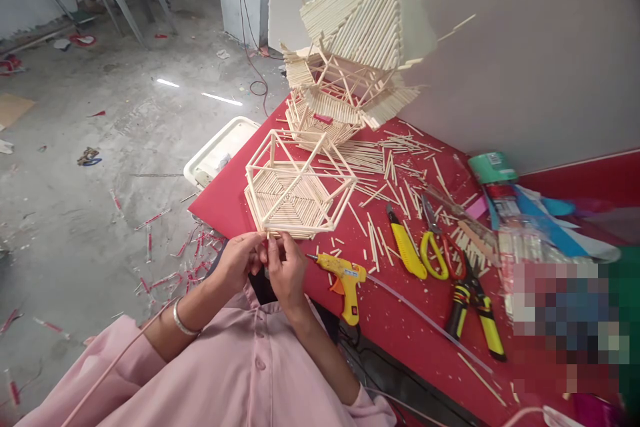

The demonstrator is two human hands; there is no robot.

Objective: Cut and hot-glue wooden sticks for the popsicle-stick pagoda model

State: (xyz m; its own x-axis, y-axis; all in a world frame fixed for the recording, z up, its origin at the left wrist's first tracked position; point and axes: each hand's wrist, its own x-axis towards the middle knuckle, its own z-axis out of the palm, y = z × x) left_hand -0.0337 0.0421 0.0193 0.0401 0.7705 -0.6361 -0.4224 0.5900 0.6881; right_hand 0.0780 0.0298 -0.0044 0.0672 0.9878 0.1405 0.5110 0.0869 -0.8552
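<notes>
A hexagonal frame of pale wooden sticks (299, 181), with a floor of sticks laid in rings, stands on the near left corner of the red table. At its near edge my left hand (244, 257) and my right hand (286, 272) meet, fingertips pinched together. A short end of wooden stick (269, 235) shows between them; the rest is hidden by the fingers. Right of my right hand lies a yellow glue gun (345, 275), nozzle towards the hand, with a clear glue stick (425, 319) trailing from its back.
Behind the frame rises a roofed model of sticks (355, 33). Loose sticks (363, 157) are strewn over the red table (320, 307). A yellow cutter knife (406, 243), scissors (434, 250) and black-yellow pliers (473, 310) lie at the right. Plastic packs (525, 247) sit beyond them.
</notes>
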